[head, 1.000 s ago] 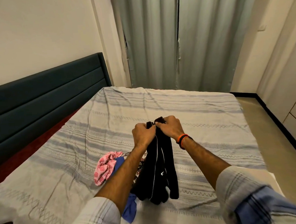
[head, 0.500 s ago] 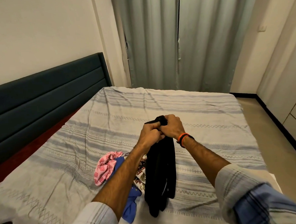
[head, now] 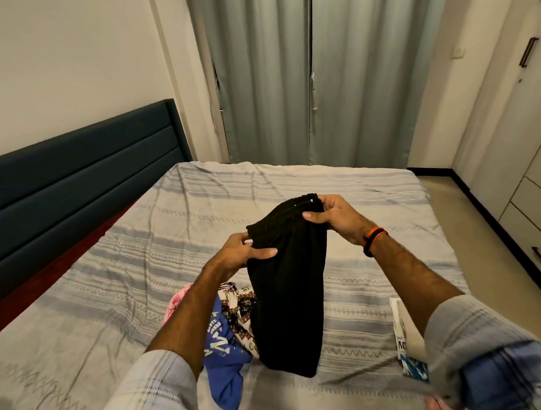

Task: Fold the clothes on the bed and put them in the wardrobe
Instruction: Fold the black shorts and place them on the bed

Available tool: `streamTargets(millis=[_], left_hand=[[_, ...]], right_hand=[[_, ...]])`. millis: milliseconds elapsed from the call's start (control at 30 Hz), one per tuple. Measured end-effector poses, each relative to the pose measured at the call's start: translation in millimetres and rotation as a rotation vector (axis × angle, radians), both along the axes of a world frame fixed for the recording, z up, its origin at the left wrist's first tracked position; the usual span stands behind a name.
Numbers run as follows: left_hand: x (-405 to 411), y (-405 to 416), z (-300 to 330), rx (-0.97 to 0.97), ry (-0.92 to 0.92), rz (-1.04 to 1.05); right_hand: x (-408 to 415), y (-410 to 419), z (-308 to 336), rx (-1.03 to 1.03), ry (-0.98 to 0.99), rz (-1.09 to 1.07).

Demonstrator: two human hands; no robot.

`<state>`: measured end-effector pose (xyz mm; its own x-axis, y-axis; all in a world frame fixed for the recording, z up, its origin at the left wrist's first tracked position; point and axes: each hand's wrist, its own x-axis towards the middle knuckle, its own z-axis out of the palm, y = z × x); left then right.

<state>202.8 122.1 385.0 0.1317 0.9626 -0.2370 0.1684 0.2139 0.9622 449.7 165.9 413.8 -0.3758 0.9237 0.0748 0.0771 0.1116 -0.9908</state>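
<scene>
Headboard (head: 80, 183): dark blue, padded, along the left side of the bed
Bed (head: 176, 228): covered with a grey-and-white striped sheet, creased
Pink cloth (head: 177, 303): on the sheet, mostly hidden behind the left forearm
Blue shirt (head: 224, 364): crumpled on the sheet near the front edge, white print on it, partly under the left forearm
Patterned cloth (head: 242, 313): lies between the blue shirt and the hanging black garment, touching both
Left hand (head: 239, 253): fingers curled round the lower-left end of the waistband, thumb laid across the front of the fabric
Black garment (head: 288, 291): held up above the bed by its elastic waistband, stretched between the two hands; the rest hangs straight down, lower end at or just above the sheet, cannot tell which
Right hand (head: 335, 214): fingers and thumb pinching the upper-right end of the waistband; orange-and-black band on the wrist
Printed item (head: 406, 338): flat on the sheet at the right, partly hidden by the right sleeve
Curtains (head: 312, 77): grey-green, drawn, behind the bed
Wardrobe (head: 530, 166): pale doors and drawers with dark handles, far right, well apart from the garment
</scene>
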Motion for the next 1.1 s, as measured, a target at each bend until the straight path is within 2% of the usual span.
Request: streamTargets(millis=[133,300,433,533,633,700,767,933,1100], left_hand=[[5,7,6,0.051,0.101,0.027],[18,18,10,0.203,0.306,0.079],[29,24,6,0.25,0.531,0.095],[38,20,5,0.308,0.656,0.157],[45,16,6,0.319,0.74,0.222],[47,15,7,0.302,0.779,0.236],[50,15,6,0.265,0.743,0.222],[55,8,1,0.075,0.381,0.131],[60,-1,-8,-0.027,0.315,-0.009]], right_hand=[[25,-2,0,0.022,-0.071,-0.089],[44,0,-8,0.09,-0.352,-0.13],[44,-5,-19,0.197,-0.549,-0.311],[43,-7,-26,0.18,-0.491,-0.405],[42,-10,-29,-0.051,-0.28,-0.393],[41,-13,-31,-0.131,-0.177,-0.381],[43,-17,-32,-0.129,-0.145,-0.381],[58,-28,-39,-0.138,-0.119,-0.366],[75,-40,-49,-0.221,-0.163,-0.306]])
